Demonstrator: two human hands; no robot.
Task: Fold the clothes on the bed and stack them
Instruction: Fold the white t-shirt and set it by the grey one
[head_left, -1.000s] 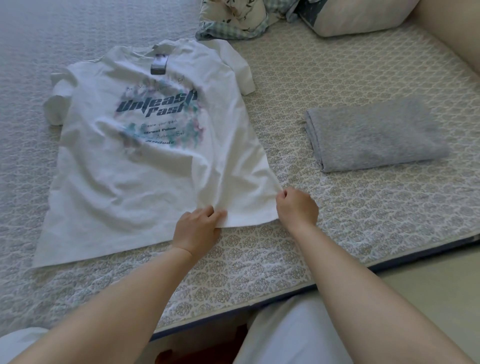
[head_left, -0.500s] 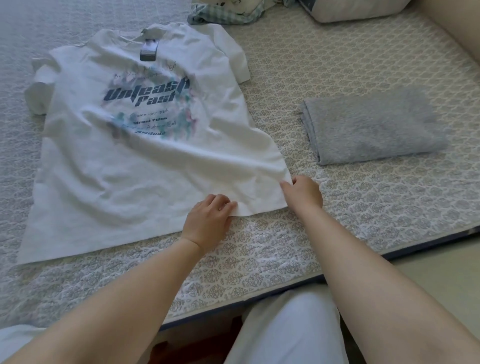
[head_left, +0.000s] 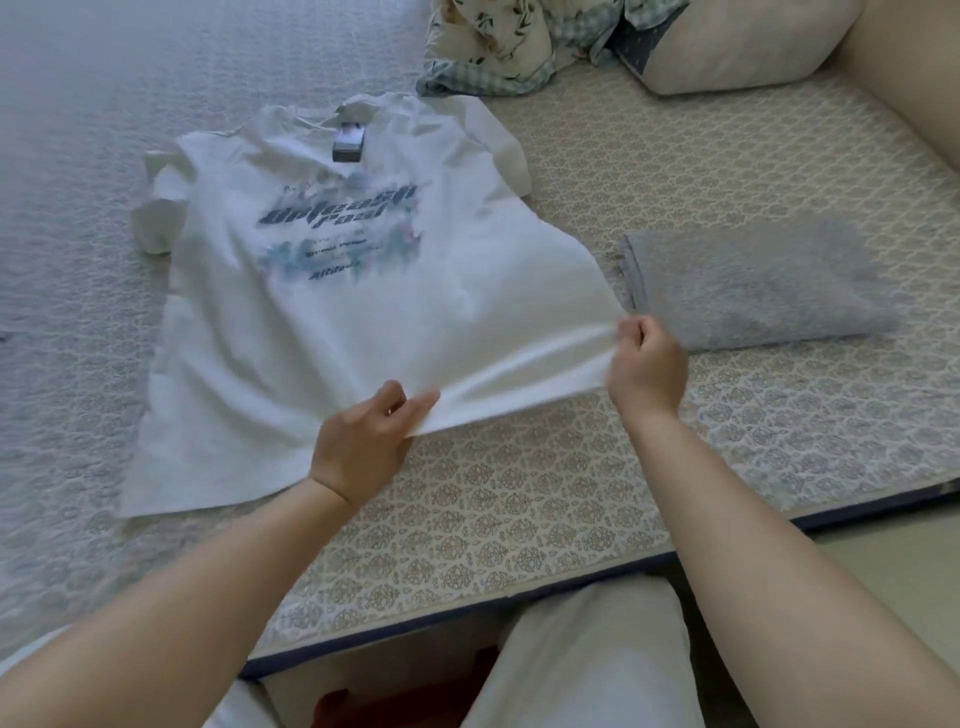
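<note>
White T-shirt (head_left: 322, 322) lies print-side up on the bed (head_left: 519, 499), collar toward the far side, hem toward the person. A grey label (head_left: 348, 141) sits at the neckline; the dark chest lettering is blurred and not legible with confidence. Far sleeve on the person's left is bunched under itself; the right sleeve lies flat, pointing toward the pillow end. Left hand (head_left: 363, 447) grips the hem near its middle, thumb on top and fingers (head_left: 421, 405) closed narrow on the cloth. Right hand (head_left: 647, 371) holds the hem's right corner in a closed pinch, fingers curled tight around the fabric. Between the two hands the hem is raised off the bed and drawn taut, with a slack fold hanging beneath it; the left part of the hem remains flat on the quilted cover. A folded grey garment (head_left: 753, 291) rests on the bed just beside the right hand, to its right, separate from the shirt; whether the shirt's edge touches it cannot be told. At the far end, a crumpled pile of floral and checked cloth (head_left: 493, 52) lies near the collar, next to a cream pillow (head_left: 737, 47). The person's legs in light trousers (head_left: 587, 665) show at the bed's near edge.
</note>
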